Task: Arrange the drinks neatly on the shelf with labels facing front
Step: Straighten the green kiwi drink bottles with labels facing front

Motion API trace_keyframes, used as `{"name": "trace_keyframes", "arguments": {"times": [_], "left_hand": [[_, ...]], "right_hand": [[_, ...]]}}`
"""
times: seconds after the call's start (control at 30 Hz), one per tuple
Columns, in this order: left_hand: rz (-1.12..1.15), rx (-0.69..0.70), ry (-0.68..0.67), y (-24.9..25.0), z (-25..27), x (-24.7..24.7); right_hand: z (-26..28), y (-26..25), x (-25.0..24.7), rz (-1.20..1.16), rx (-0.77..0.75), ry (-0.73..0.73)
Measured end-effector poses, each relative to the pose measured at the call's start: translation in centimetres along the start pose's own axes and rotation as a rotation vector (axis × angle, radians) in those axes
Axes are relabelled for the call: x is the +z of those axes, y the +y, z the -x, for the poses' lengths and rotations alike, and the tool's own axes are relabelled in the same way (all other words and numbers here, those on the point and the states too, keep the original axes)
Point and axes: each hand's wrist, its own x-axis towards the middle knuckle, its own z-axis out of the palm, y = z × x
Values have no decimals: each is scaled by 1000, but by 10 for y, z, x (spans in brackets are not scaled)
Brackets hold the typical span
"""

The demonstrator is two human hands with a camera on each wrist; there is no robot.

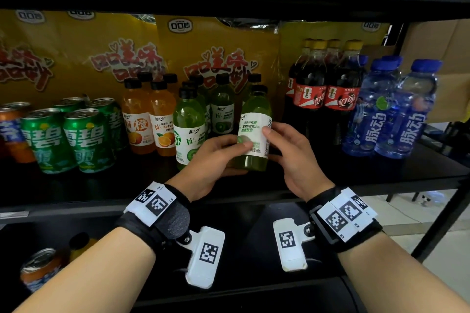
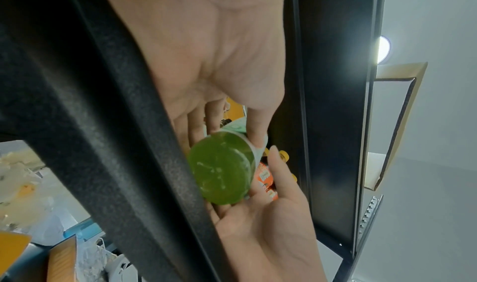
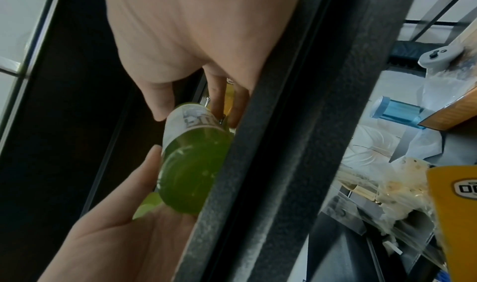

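Currently: green kiwi-juice plastic bottle with black cap held at front edge of black metal shelf | left hand grips lower body | right hand pinches white label | label turned sideways.

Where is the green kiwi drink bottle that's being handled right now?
In the head view, the green kiwi drink bottle sits mid-shelf, gripped by both hands, between the other green bottles and the red-labelled cola bottles.
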Motion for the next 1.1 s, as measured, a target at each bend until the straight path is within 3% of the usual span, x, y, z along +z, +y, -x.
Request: {"name": "trace_keyframes", "arguments": {"times": [0.2, 0.4, 0.53, 0.8, 1.0, 1.1], "left_hand": [[-22, 111, 29, -2, 4, 1], [68, -7, -7, 2, 0, 0], [-30, 31, -55, 0, 1, -1], [7, 111, 38, 1, 4, 3], [206, -86, -56, 24, 7, 8], [298, -170, -86, 39, 11, 10]], "right_hand": [[4, 0, 2, 44, -50, -26], [-1, 0, 0, -41, -16, 27], [-1, 3, 0, -8, -52, 35], [4, -4, 3, -48, -51, -36], [3, -19, 4, -42, 26, -45], [-4, -27, 2, 185, 99, 27]]}}
